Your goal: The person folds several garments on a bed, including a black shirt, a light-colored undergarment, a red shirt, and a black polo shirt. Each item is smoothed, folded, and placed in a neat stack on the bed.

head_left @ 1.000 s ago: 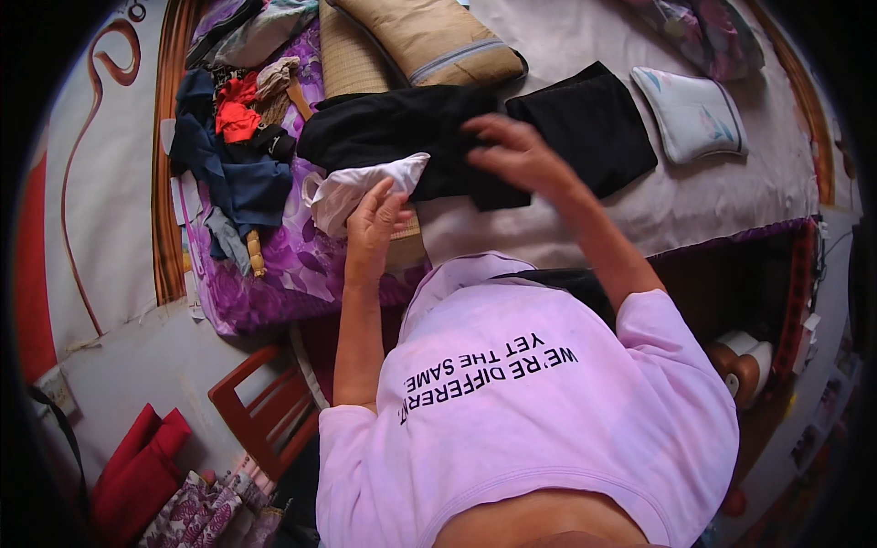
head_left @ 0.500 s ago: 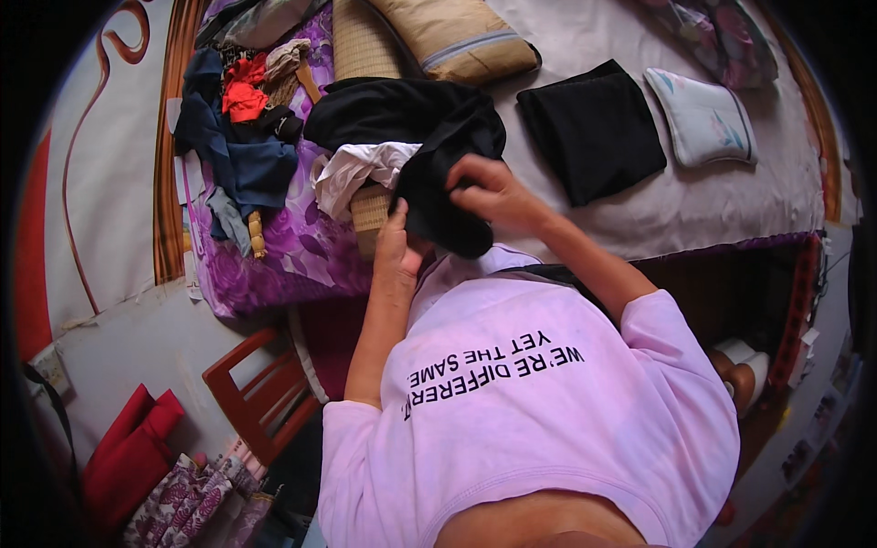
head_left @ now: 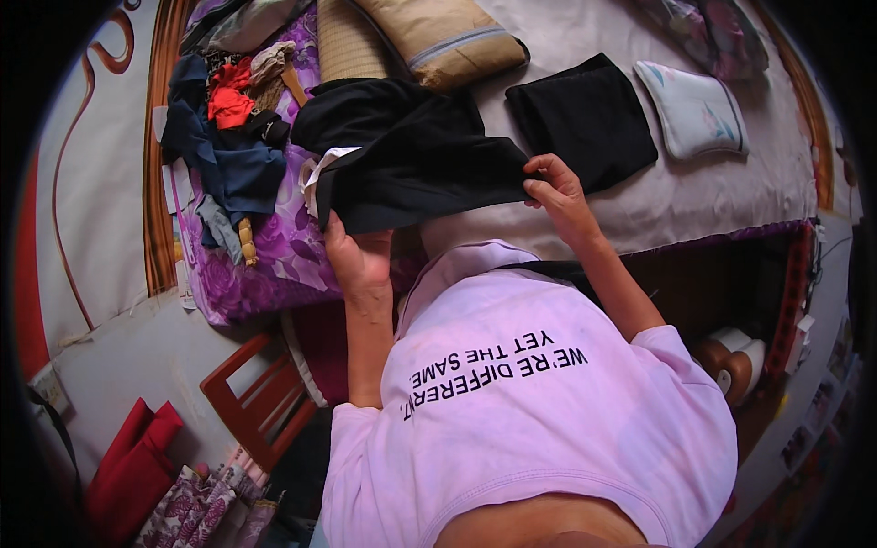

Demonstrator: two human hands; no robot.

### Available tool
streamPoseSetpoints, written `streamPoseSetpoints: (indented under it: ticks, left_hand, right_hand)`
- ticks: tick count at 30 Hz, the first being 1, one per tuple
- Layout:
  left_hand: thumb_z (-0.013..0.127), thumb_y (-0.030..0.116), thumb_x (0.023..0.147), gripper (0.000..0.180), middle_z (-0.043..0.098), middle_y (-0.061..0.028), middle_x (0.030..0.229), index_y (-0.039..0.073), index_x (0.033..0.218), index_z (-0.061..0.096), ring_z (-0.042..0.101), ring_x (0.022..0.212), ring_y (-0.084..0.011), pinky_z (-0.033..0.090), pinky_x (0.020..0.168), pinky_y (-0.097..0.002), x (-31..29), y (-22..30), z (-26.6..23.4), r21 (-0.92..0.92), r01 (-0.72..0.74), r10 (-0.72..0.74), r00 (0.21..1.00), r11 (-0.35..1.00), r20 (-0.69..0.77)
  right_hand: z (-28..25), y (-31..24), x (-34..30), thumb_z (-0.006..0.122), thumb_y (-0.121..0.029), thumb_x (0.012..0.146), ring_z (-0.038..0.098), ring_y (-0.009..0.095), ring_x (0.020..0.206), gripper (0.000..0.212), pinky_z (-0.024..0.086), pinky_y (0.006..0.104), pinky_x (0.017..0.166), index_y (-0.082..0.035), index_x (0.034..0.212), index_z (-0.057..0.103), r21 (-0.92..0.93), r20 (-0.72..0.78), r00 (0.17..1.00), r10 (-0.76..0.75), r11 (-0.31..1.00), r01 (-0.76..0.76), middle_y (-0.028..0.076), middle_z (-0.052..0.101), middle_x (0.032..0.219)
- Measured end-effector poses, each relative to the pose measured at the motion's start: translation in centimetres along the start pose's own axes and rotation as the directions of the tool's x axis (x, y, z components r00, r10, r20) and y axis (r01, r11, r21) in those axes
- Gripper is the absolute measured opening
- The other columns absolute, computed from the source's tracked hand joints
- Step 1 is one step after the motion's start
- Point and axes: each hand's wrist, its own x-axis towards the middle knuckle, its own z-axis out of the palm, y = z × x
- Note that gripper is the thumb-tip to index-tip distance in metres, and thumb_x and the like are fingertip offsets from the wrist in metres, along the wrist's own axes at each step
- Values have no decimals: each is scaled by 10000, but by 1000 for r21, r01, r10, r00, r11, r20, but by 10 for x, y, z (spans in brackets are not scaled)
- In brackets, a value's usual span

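black garment (head_left: pixel 416 164): stretched over the bed (head_left: pixel 694 196) edge | left hand (head_left: pixel 358 260) clamps its lower corner, right hand (head_left: pixel 555 187) pinches the right edge | step: mid-fold, apparently | next: likely bringing edges together evenly | folded black piece (head_left: pixel 585 123) just beyond, clothes pile (head_left: pixel 228 146) left

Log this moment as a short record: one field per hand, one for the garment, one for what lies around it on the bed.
left hand: left hand grips the lower left edge of the black garment
right hand: right hand pinches the garment's right edge
garment: black garment spread between both hands over the bed, a white lining showing at its left
folded item: folded black cloth lies flat just beyond the right hand
pillows: tan pillow at the top, small pale pillow to the right
pile: heap of mixed clothes on the purple sheet at the left
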Motion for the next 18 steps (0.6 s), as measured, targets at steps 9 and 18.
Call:
streamPoseSetpoints:
  ticks: [9, 18]
  left_hand:
    - [561, 314, 811, 458, 498, -52, 1180, 79, 1191, 460, 483, 1070, -222, 381, 932, -391, -9, -10, 8, 48, -67, 63, 996, 997, 70]
    - [506, 181, 854, 314, 537, -58, 1119, 3, 1113, 509, 519, 1025, -149, 410, 873, -283, -20, -25, 46, 583, -302, 79, 923, 755, 377]
  right_hand:
    - [9, -10, 15, 557, -56, 749, 541, 244, 924, 297, 434, 276, 761, -50, 1045, 538, -764, 410, 861, -302, 402, 505, 119, 535, 1059]
    - [58, 9, 35, 547, -52, 702, 510, 301, 915, 361, 405, 326, 814, -6, 1058, 508, -536, 498, 865, -58, 763, 360, 167, 540, 988]
